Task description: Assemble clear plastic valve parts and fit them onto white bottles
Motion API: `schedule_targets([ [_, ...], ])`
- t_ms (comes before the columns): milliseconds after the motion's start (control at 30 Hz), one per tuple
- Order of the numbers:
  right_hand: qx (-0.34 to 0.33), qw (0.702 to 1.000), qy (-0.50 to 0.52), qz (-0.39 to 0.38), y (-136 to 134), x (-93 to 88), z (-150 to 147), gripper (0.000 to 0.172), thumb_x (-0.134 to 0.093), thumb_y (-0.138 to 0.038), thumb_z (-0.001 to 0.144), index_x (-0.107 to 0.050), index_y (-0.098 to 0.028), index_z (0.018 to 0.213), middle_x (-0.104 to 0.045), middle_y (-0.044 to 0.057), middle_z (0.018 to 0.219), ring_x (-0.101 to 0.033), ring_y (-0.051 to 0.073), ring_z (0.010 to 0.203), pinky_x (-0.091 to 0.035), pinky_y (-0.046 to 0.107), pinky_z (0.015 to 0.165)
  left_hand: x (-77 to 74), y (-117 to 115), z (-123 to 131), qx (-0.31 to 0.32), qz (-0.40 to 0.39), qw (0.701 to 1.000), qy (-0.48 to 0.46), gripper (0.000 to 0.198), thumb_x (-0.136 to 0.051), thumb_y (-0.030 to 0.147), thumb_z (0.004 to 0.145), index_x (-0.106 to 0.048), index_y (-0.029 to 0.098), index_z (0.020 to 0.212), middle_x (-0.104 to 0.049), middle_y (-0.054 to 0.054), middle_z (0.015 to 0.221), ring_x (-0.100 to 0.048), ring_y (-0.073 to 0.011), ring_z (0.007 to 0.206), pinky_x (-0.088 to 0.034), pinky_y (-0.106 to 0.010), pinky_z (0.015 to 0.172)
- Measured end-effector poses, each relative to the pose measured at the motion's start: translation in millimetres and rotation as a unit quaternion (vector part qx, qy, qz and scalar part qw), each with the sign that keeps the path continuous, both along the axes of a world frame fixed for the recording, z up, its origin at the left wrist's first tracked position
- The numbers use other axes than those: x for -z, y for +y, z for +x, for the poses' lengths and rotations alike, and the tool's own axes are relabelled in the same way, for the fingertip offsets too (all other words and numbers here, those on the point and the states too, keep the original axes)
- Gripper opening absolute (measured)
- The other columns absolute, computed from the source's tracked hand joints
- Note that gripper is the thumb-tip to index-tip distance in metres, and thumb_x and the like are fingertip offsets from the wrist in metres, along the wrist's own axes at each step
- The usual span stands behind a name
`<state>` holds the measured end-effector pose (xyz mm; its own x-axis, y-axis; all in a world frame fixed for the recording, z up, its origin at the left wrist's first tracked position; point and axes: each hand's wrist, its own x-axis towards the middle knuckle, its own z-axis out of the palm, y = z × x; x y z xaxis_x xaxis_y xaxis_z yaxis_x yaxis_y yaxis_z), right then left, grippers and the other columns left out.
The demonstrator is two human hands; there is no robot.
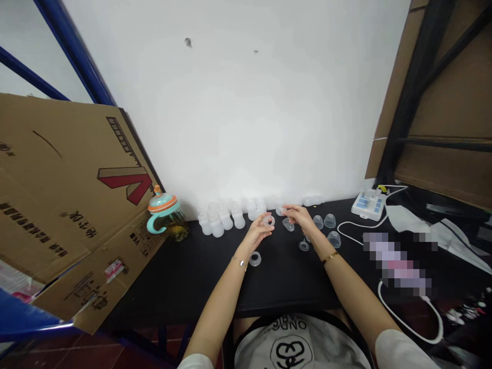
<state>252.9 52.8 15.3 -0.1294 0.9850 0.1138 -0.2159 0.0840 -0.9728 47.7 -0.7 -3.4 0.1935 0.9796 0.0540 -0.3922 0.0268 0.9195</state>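
Over the black table (192,277), my left hand (260,229) is closed on a small clear plastic ring (268,221) held in its fingertips. My right hand (301,217) is a little to the right, fingers pinched on a small clear piece (282,210) near the row of bottles. A clear cap (288,224) lies just below that hand. Another clear ring (254,259) lies on the table near my left wrist. Several white baby bottles (226,218) stand in a row along the wall.
A teal and orange sippy cup (166,218) stands at the left by a leaning cardboard box (65,205). Clear dome caps (329,221) sit to the right. A white power strip (369,204) with white cables (407,318) lies at the far right.
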Motion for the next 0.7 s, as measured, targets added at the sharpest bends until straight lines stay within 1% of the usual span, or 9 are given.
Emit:
schedule_targets([
  [67, 0.009, 1.0, -0.008, 0.008, 1.8, 1.4, -1.0, 0.021, -0.086, -0.021, 0.069, -0.076, -0.016, 0.087, -0.074, 0.002, 0.065, -0.052, 0.007, 0.039, -0.042, 0.017, 0.038, -0.1, 0.0, 0.4, -0.002, 0.007, 1.0, 0.008, 0.065, -0.086, 0.009, 0.06, -0.066, 0.023, 0.12, -0.065, -0.001, 0.106, -0.06, -0.0046, 0.067, -0.05, -0.018, 0.061],
  [200, -0.004, 1.0, 0.0, -0.012, 3.9, 2.6, -1.1, 0.022, -0.089, -0.022, 0.066, -0.075, -0.015, 0.082, -0.074, 0.004, 0.066, -0.055, 0.008, 0.04, -0.043, 0.018, 0.038, -0.6, 0.4, 0.2, -0.009, 0.015, 1.0, 0.022, 0.064, -0.087, 0.011, 0.059, -0.068, 0.023, 0.12, -0.067, -0.002, 0.107, -0.058, -0.0052, 0.067, -0.042, -0.016, 0.054],
  [300, -0.006, 1.0, 0.0, -0.022, 3.5, 2.2, -0.2, 0.019, -0.089, -0.022, 0.066, -0.076, -0.014, 0.078, -0.074, 0.004, 0.064, -0.053, 0.006, 0.038, -0.04, 0.016, 0.035, -0.8, 0.7, 0.3, -0.011, 0.024, 0.999, 0.039, 0.062, -0.088, 0.014, 0.059, -0.069, 0.022, 0.118, -0.068, -0.004, 0.105, -0.058, -0.0069, 0.068, -0.036, -0.017, 0.051],
  [367, -0.003, 1.0, 0.0, -0.022, 2.9, 1.8, 0.6, 0.019, -0.089, -0.023, 0.067, -0.077, -0.014, 0.078, -0.073, 0.003, 0.064, -0.051, 0.005, 0.038, -0.038, 0.015, 0.034, -0.6, 0.7, 0.7, -0.008, 0.034, 0.998, 0.05, 0.061, -0.088, 0.016, 0.059, -0.07, 0.021, 0.117, -0.069, -0.005, 0.106, -0.058, -0.0076, 0.07, -0.035, -0.017, 0.051],
  [467, -0.005, 1.0, 0.004, -0.026, 2.1, 1.1, 1.5, 0.021, -0.089, -0.024, 0.067, -0.077, -0.013, 0.08, -0.073, 0.003, 0.065, -0.051, 0.005, 0.039, -0.038, 0.014, 0.034, 0.0, 0.9, 1.3, -0.006, 0.049, 0.997, 0.055, 0.061, -0.089, 0.017, 0.057, -0.07, 0.021, 0.116, -0.069, -0.006, 0.115, -0.058, -0.0074, 0.07, -0.034, -0.017, 0.051],
  [567, -0.012, 0.999, 0.013, -0.042, 1.6, -0.5, 1.8, 0.018, -0.087, -0.024, 0.07, -0.075, -0.013, 0.079, -0.072, 0.003, 0.064, -0.052, 0.005, 0.039, -0.038, 0.013, 0.034, 0.3, 0.9, 1.3, -0.002, 0.058, 0.997, 0.055, 0.061, -0.089, 0.017, 0.057, -0.07, 0.021, 0.115, -0.067, -0.008, 0.126, -0.058, -0.0073, 0.071, -0.035, -0.017, 0.05],
  [700, -0.024, 0.997, 0.027, -0.068, 0.4, -3.5, 1.5, 0.015, -0.083, -0.021, 0.073, -0.072, -0.014, 0.081, -0.072, 0.003, 0.063, -0.057, 0.007, 0.041, -0.042, 0.014, 0.035, 0.1, 1.2, 1.0, 0.004, 0.049, 0.997, 0.055, 0.058, -0.087, 0.019, 0.063, -0.07, 0.02, 0.118, -0.066, -0.011, 0.13, -0.058, -0.0068, 0.067, -0.04, -0.018, 0.051],
])
